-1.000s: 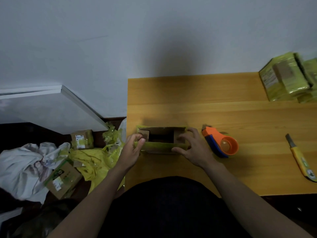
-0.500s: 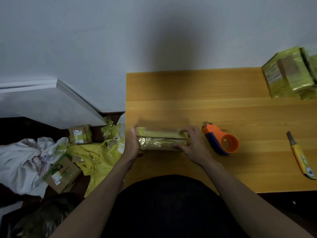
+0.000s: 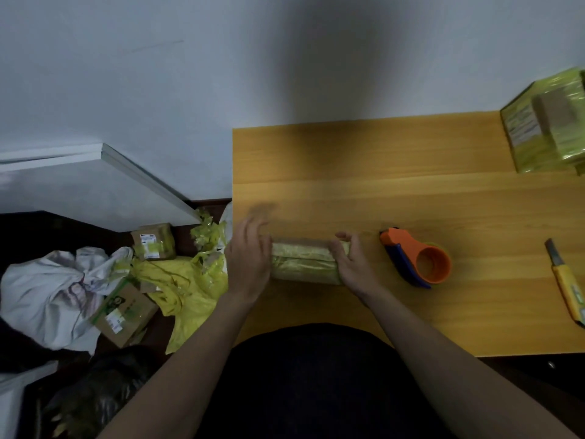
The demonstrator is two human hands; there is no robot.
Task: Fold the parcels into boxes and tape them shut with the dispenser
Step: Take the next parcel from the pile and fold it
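Parcel (image 3: 305, 263), wrapped in yellow-green tape, lay on the wooden table (image 3: 411, 185) between the two hands, flaps down and top closed. Left hand (image 3: 250, 258) stood at the parcel's left end, fingers straight and together, palm flat against that end; fingertips blurred, so exact contact was hard to judge. Right hand (image 3: 354, 264) lay over the parcel's right end, fingers curled across the top edge and thumb on the near face, gripping it.

Tape dispenser (image 3: 418, 259), orange with a blue body, sat on the table just right of the right hand, not touching it. Utility knife (image 3: 566, 286) with yellow handle lay well to the right of that hand, near the table's edge. A stack of taped parcels (image 3: 547, 128) stood far beyond the right hand, at the table's back right corner.

Left of the left hand, off the table, on the floor: yellow plastic wrapping (image 3: 186, 280), two small cardboard boxes (image 3: 153, 242), and a crumpled white bag (image 3: 53, 289).
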